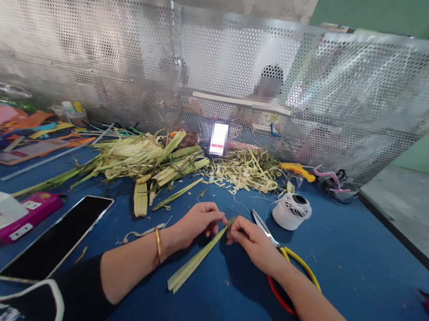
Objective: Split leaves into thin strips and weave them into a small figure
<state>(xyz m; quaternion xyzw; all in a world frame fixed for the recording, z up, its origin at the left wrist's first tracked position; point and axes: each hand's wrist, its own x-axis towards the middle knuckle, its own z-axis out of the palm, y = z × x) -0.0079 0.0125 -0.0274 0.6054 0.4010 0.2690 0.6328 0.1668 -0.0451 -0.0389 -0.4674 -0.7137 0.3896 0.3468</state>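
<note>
A pale green husk strip [197,264], folded lengthwise, slants up from the blue table to my fingers. My left hand [203,222] is closed, its thumb and fingertips pinching near the strip's narrow tip. On the other side, my right hand [248,237] is closed with curled fingers at the same tip; a thread there is too fine to make out. Scissors [268,230] with yellow and red handles lie partly under my right wrist, blades pointing away. Beyond them stands a spool of white thread [292,211].
A husk pile [147,159] and a heap of trimmed scraps [250,170] lie ahead. On the left are a black phone [58,237] and a magenta power strip [20,219] with a white plug. A perforated metal screen [229,52] closes the back, with people behind it.
</note>
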